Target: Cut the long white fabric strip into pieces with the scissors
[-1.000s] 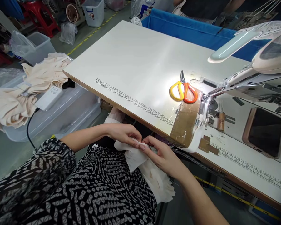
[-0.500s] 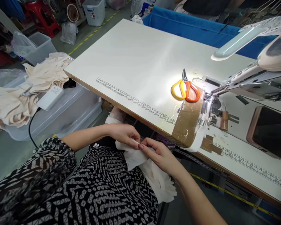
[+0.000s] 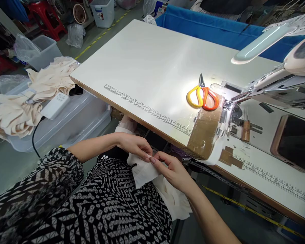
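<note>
A piece of white fabric (image 3: 143,173) hangs over my lap, its upper edge pinched between my two hands. My left hand (image 3: 136,145) holds that edge with thumb and fingertips together. Close beside it, my right hand (image 3: 170,167) grips the same edge, the thumb and fingers of both hands nearly touching. More pale cloth (image 3: 174,200) drapes below my right wrist. Both hands are just in front of the table's near edge, lower than its top. On the white sewing table (image 3: 147,64) lie small scissors (image 3: 202,96) with one yellow and one orange handle.
A sewing machine (image 3: 292,91) with a lit lamp (image 3: 261,44) stands at the right, a phone (image 3: 295,144) near it. Cream fabric pieces (image 3: 51,76) and a white power bank (image 3: 55,105) rest on a clear plastic bin (image 3: 73,125) at the left. Behind the table is a blue cloth bin (image 3: 205,27).
The hanging white fabric has shifted slightly between my hands, its lower corner dropping a little. Both hands keep their pinch, almost in the same place.
</note>
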{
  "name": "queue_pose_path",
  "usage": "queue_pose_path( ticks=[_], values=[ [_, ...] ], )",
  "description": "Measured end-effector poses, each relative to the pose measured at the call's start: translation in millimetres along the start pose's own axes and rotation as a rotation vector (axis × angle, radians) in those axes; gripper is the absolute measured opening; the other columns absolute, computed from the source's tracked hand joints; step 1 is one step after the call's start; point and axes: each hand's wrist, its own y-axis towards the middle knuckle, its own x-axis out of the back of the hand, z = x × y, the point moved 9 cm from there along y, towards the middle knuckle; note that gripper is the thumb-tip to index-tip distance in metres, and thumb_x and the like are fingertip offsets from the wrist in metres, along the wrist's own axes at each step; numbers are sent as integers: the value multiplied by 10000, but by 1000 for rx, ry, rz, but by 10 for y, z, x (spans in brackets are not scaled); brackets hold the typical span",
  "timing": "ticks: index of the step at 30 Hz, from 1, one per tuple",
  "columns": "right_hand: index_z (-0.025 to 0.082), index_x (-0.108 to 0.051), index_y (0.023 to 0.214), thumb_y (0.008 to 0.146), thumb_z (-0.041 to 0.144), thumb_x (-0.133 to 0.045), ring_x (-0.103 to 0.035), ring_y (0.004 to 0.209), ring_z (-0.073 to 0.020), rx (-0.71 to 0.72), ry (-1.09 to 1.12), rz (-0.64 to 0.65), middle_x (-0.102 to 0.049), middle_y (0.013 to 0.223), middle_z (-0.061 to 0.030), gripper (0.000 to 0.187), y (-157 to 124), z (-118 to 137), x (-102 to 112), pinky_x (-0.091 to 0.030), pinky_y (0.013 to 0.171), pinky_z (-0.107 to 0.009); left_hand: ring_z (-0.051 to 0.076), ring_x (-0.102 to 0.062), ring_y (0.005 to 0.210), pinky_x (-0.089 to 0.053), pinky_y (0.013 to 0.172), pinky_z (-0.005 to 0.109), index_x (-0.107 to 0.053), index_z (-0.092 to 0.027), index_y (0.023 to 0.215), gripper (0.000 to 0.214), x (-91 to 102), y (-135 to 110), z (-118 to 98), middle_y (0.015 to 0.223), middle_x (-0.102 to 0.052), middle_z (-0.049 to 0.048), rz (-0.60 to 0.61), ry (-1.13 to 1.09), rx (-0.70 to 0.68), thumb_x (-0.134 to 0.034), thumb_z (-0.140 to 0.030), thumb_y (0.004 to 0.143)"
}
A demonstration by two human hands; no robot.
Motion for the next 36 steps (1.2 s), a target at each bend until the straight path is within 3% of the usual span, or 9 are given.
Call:
queue_pose_path(
  ticks=[6, 14, 25, 31, 36],
  values=[
    [195, -487, 685, 903, 502, -447, -406, 620, -132, -22, -3, -55, -448, 642, 22, 379, -59, -64, 23, -333, 559, -244, 117, -510, 719, -392, 629, 208, -609, -152, 857, 184, 64, -49, 21, 767, -584, -2, -74, 0, -21, -585, -332, 829],
    [201, -494, 694, 902, 528, -452, -434, 634, -141, -62, -5, -89, -484, 666, 10, 390, -162, -127, 170, -353, 567, -242, 140, -554, 818, -415, 675, 213, -609, -155, 999, 232, 219, -304, 104, 959, -636, 49, -137, 140, 67, -560, -326, 850],
    [202, -521, 685, 900, 556, -441, -462, 607, -144, -74, -45, -66, -503, 643, -7, 422, -306, -223, 232, -392, 516, -223, 101, -489, 636, -365, 542, 199, -645, -126, 964, 269, 376, -682, 232, 800, -619, 32, -280, 151, 111, -519, -343, 869],
    [204, -550, 713, 907, 540, -441, -476, 608, -144, -83, -62, -46, -522, 658, -13, 403, -319, -326, 191, -421, 502, -205, 92, -465, 638, -361, 569, 188, -659, -137, 924, 264, 409, -792, 307, 758, -604, 13, -424, 123, 102, -547, -366, 857],
    [209, -581, 736, 902, 522, -460, -511, 623, -157, -62, -115, -67, -566, 674, -23, 374, -318, -330, 195, -415, 478, -202, 110, -496, 689, -382, 609, 195, -654, -125, 982, 318, 366, -844, 400, 798, -623, 36, -448, 72, 114, -507, -391, 887]
  ],
)
